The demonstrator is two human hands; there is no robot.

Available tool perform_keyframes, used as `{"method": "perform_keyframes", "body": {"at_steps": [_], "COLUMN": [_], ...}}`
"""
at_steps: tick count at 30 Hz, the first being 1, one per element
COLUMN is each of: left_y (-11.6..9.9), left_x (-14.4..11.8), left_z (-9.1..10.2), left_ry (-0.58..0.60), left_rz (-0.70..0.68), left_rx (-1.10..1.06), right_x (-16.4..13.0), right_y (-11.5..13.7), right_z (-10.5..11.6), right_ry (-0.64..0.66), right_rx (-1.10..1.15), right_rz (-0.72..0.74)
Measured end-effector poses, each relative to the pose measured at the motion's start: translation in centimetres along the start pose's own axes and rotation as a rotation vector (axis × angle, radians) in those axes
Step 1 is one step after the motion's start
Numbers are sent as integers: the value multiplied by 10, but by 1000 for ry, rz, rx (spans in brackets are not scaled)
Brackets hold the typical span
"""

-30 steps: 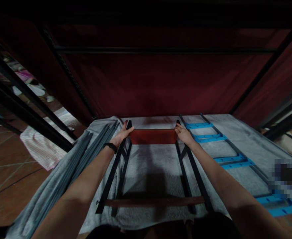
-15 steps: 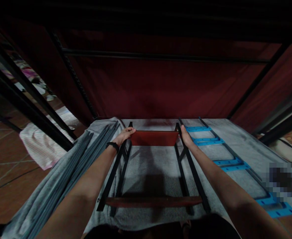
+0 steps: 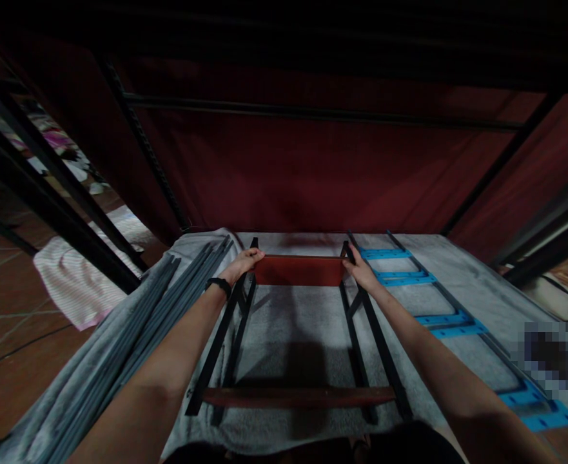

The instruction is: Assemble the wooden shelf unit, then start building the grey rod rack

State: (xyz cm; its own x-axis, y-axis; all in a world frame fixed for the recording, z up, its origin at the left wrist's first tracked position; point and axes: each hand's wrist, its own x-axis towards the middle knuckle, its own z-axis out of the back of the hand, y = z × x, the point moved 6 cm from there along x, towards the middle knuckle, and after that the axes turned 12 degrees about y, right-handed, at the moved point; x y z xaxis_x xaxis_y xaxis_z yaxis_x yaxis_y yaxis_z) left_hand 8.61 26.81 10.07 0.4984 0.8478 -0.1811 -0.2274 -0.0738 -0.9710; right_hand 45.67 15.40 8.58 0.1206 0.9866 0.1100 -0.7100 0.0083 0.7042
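Note:
A black metal frame with two reddish-brown boards lies in front of me, like a small step stand or rack. Its far board faces me between the side bars. The near board spans the end closest to my body. My left hand, with a black band on its wrist, is closed around the far left corner, thumb by the board's end. At the opposite far corner my right hand grips the side bar, its fingertips by the board's right end.
A grey blanket lies under the frame. Several grey tubes lie at the left. To the right stretches a dark rail frame with blue crosspieces. A red cloth wall rises behind, with black posts and a striped cloth at left.
My right hand has shifted slightly inward, its fingers now over the bar toward the far board's end. The left hand keeps its hold. The view has tilted slightly.

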Motion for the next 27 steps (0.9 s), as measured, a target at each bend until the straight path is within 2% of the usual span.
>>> {"method": "perform_keyframes", "body": {"at_steps": [5,8,11,13,16,19,21,23,25,27], "left_y": [2,-5,-15,-12,16,69,108,138,155,159], "left_x": [4,0,-17,-38,-90,-159,-201,-230,-245,-245], "left_z": [1,1,14,32,66,83,76,58,42,30], "left_ry": [-5,-41,-159,-208,-292,-352,-324,-236,-222,-236], "left_rz": [-10,-75,-169,-185,-176,-92,-13,31,43,62], "left_rx": [6,1,19,10,29,140,228,316,351,394], "right_x": [-5,-7,-8,-7,-5,-4,-4,-4,-4,-4], "right_y": [9,16,17,16,10,3,1,-1,-1,0], "right_z": [3,6,7,7,5,4,4,3,3,3], "right_ry": [25,53,102,136,153,134,116,108,110,112], "right_rx": [-178,-327,-479,-551,-620,-649,-668,-685,-695,-702], "right_rz": [-91,-168,-239,-238,-217,-180,-158,-140,-131,-137]}}
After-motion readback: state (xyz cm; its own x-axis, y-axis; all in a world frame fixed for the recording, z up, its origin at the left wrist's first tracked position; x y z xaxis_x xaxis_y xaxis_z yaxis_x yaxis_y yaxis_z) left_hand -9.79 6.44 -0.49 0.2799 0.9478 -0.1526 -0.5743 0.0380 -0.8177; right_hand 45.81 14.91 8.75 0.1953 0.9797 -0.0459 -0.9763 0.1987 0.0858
